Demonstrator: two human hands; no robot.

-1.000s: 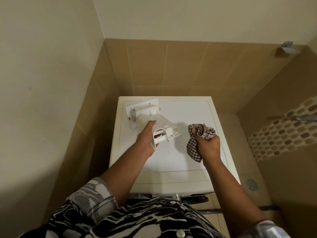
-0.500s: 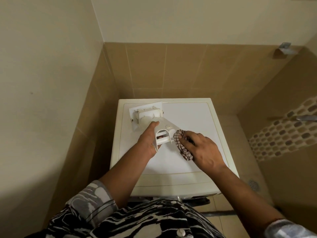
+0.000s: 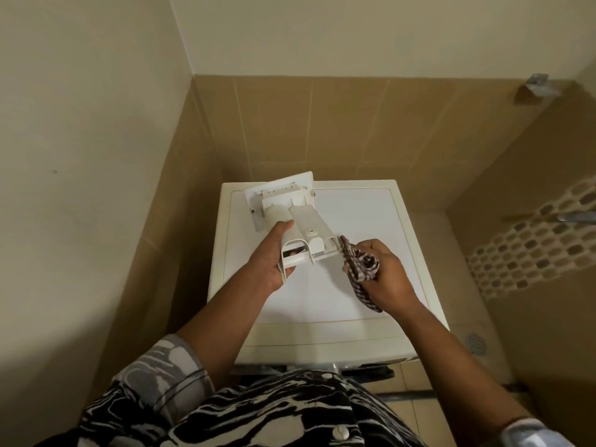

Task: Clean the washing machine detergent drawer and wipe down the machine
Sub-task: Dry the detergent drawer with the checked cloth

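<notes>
Two tiled walls (image 3: 354, 124) meet behind the white washing machine (image 3: 371, 227), which stands in the corner in front of me. Over its top I hold the detergent drawer (image 3: 303, 221), pulled right out of the machine and upside down. The drawer's flat front panel is at the back left corner of the lid and its open near end is tilted up toward me. My left hand (image 3: 271, 262) grips the drawer along its left side, thumb on top and fingers curled underneath. My right hand (image 3: 387, 275) is closed round a bunched checked cloth (image 3: 361, 269), whose upper edge touches the drawer's near right corner while a loose tail hangs below my palm. Low on the right, a round floor drain (image 3: 476, 342) sits beside the machine.
</notes>
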